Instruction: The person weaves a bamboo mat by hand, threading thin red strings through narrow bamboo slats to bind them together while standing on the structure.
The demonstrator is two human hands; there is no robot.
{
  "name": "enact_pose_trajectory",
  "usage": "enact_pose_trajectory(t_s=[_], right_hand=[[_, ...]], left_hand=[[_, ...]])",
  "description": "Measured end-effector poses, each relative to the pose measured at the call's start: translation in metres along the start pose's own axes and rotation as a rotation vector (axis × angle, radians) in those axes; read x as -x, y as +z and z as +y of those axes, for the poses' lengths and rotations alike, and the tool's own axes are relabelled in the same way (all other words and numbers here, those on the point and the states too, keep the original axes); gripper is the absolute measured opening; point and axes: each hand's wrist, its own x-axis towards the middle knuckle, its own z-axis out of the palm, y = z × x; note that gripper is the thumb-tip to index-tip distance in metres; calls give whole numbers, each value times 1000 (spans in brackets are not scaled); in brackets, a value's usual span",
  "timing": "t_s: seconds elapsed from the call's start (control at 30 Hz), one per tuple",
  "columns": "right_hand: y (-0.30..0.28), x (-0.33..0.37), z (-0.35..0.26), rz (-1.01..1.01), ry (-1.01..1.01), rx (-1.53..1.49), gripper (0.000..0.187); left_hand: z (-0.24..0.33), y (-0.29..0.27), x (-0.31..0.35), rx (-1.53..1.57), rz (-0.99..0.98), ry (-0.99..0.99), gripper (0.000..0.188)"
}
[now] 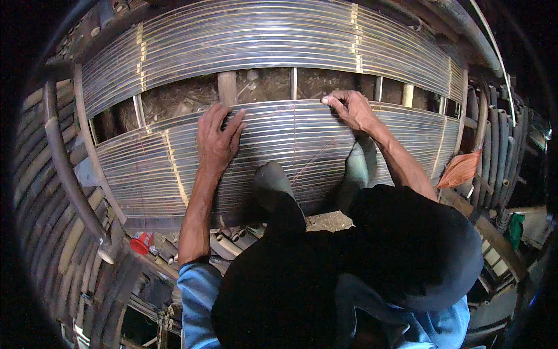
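Observation:
Beneath me is a near panel of thin dark slats with pale edges (192, 151), apparently split bamboo. My left hand (219, 131) lies at its far edge, fingers bent and apart, with the fingertips on the outermost slats. Farther right along that edge, my right hand (351, 109) has thumb and fingers closed about the outermost slat (279, 103). Thin reddish cords (294, 136) cross the slats between my hands. A gap separates this panel from a similar far panel (250, 41). Both my covered feet (272, 180) are on the near panel.
Narrow crosspieces (294, 84) span the gap above littered ground. An orange-brown bundle of strands (462, 168) rests at the right end. Stacked poles flank both sides, with a thick pole (67, 157) at left. A red plastic item (141, 242) lies lower left.

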Motion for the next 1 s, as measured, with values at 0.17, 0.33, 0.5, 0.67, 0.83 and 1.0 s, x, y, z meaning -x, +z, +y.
enact_pose_trajectory(t_s=[0.17, 0.33, 0.5, 0.67, 0.83, 1.0], right_hand=[[10, 2, 12, 124, -106, -28, 53], [15, 0, 18, 197, -165, -6, 51], [20, -3, 22, 228, -228, 10, 47], [22, -4, 32, 291, -289, 0, 40], [26, -5, 30, 306, -368, -21, 39], [24, -5, 34, 335, -366, -29, 36]], left_hand=[[-3, 4, 4, 12, -45, 10, 27], [14, 7, -3, -127, -103, -8, 21], [29, 6, 8, -214, -141, -106, 19], [43, -7, 45, -232, 61, -319, 23], [44, -10, 75, -416, 355, -602, 39], [54, -4, 66, -254, 387, -868, 21]])
